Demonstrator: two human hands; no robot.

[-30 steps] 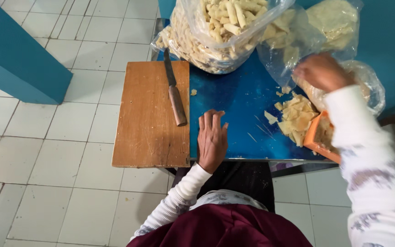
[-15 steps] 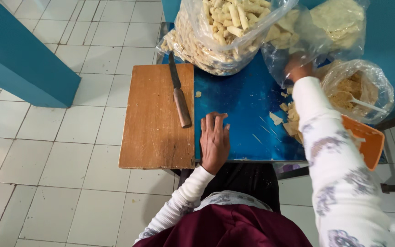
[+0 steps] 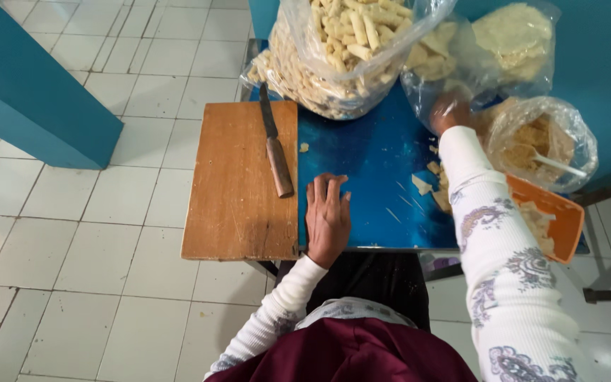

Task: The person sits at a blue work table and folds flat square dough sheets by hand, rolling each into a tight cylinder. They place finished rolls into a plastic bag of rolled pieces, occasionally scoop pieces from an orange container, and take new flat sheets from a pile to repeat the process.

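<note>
Plastic bag [image 3: 441, 67] hides right hand [image 3: 449, 113], fingers' state unclear; left hand [image 3: 327, 216] flat, released, near knife [image 3: 276, 152].

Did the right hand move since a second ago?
Yes. The right hand went from the orange tray side up the blue table, into a clear bag at the far end.
</note>
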